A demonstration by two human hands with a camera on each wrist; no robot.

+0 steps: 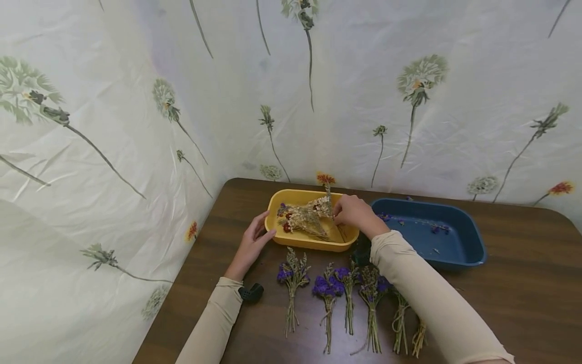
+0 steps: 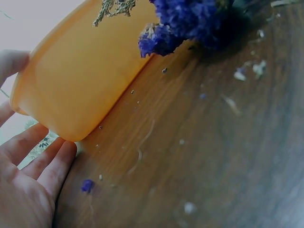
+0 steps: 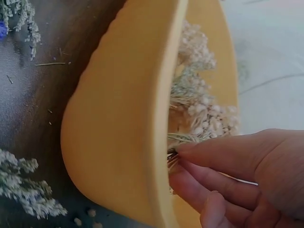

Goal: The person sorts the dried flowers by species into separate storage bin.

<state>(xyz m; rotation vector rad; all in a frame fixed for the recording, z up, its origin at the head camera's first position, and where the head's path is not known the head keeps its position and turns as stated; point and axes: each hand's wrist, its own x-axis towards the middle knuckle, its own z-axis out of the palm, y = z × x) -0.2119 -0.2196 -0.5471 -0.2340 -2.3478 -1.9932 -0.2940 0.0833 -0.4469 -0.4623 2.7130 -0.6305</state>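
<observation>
My right hand (image 1: 356, 212) reaches over the right end of a yellow tray (image 1: 313, 245). Thumb and fingers pinch the thin stems (image 3: 172, 156) of a small dried-flower bunch (image 1: 320, 205) with pale blossoms, inside the tray. Another pale bunch with dark red heads (image 1: 297, 222) lies beside it in the tray. At the tray's left end, my left hand (image 1: 253, 240) rests with extended fingers against the outer wall, as the left wrist view also shows. Part of the held bunch is hidden behind the tray's wall in the right wrist view.
A blue tray (image 1: 473, 258) with purple flower bits stands to the right. Several tied bunches with purple blossoms (image 1: 328, 287) lie in a row before the yellow tray, some partly under my right sleeve. Plant crumbs dot the brown table (image 1: 200, 283); a flower-printed sheet (image 1: 345, 91) hangs behind.
</observation>
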